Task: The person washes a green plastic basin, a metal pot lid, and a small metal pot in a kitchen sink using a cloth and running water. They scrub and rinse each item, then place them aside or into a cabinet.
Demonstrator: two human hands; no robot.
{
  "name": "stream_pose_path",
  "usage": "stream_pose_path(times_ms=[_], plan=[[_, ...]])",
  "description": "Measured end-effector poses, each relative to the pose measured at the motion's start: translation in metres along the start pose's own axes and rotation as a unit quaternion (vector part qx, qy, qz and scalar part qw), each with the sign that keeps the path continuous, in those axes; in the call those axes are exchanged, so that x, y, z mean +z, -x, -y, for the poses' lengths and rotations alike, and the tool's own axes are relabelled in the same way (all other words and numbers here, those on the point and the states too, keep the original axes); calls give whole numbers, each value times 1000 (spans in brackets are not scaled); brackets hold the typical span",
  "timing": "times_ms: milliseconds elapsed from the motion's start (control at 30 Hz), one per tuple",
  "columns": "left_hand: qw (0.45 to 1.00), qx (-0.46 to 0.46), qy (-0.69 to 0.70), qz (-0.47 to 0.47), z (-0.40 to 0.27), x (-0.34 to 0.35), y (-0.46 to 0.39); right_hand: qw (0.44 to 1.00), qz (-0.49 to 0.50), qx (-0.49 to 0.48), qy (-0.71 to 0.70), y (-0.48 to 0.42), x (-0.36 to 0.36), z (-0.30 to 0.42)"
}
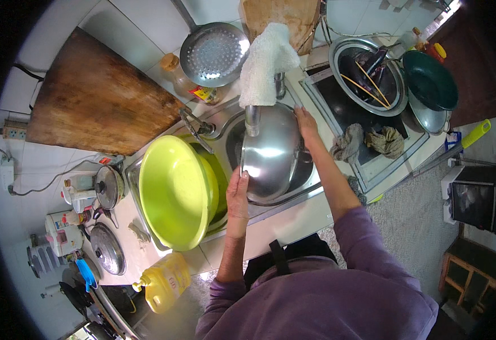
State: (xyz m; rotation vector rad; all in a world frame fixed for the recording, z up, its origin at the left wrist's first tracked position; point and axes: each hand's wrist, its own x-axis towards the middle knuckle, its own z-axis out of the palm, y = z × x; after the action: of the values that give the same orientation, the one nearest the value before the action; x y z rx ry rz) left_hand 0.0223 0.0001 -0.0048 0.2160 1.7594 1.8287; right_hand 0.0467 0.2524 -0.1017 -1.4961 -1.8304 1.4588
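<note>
A stainless steel basin (271,148) is tilted over the right bowl of the metal sink (309,180). My left hand (237,191) grips its near left rim, thumb on the metal. On the far right side my right hand (306,124) holds the rim, its fingertips partly hidden behind the basin. Just above the basin hangs a faucet spout (252,121) with a white terry cloth (269,63) draped over it. Left of my left hand, a large lime-green plastic basin (173,191) leans in the left sink bowl.
Behind the sink stand a wooden cutting board (99,97), a perforated skimmer (215,53) and a glass jar (180,80). To the right, a metal bowl of eggplants (364,74) with chopsticks sits on the cooktop (333,100), near crumpled rags (384,142). A yellow pump jug (165,282) stands front left.
</note>
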Motion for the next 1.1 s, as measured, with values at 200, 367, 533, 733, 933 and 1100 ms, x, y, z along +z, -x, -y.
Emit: stream_pose_path(times_ms=[200,367,533,733,933,1100], plan=[[999,12,-13,37,11,16,11,979,-50,-166,-106,77,-39,14],[996,-38,-15,79,21,17,19,926,68,-364,-78,168,-62,62],[997,-50,-10,65,26,30,32,889,-42,-448,84,136,-53,65],[994,-45,-42,87,22,33,31,951,-14,-306,53,40,-39,60],[992,-44,-59,104,37,20,35,938,-32,-340,-50,113,-53,48],[989,-52,-103,92,56,20,40,944,-12,-327,31,77,-57,44]])
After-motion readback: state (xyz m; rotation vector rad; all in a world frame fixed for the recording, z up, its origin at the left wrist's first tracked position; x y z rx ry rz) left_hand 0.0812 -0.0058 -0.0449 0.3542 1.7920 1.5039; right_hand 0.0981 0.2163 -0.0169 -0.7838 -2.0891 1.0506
